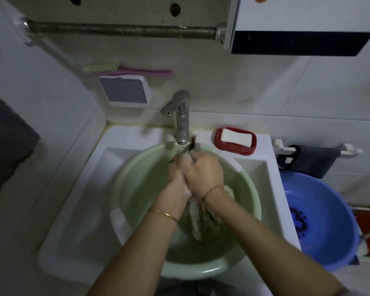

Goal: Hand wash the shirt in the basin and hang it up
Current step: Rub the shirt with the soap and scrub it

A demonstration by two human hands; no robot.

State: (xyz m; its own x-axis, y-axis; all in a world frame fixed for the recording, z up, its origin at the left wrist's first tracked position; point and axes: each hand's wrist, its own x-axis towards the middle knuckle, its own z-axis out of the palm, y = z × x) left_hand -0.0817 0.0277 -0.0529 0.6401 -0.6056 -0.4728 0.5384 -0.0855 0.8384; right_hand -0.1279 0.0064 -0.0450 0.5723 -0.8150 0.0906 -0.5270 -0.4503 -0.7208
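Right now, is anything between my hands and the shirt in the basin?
No. Both the left hand and the right hand already grip the shirt directly, above the green basin; nothing visible lies between them.

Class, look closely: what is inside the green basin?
Inside the green basin, both hands, left hand and right hand, grip the wet shirt. They cover its upper part.

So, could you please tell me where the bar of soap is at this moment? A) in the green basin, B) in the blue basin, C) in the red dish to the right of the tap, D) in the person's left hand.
C: the white bar of soap lies in the red soap dish on the sink's rim, right of the tap.
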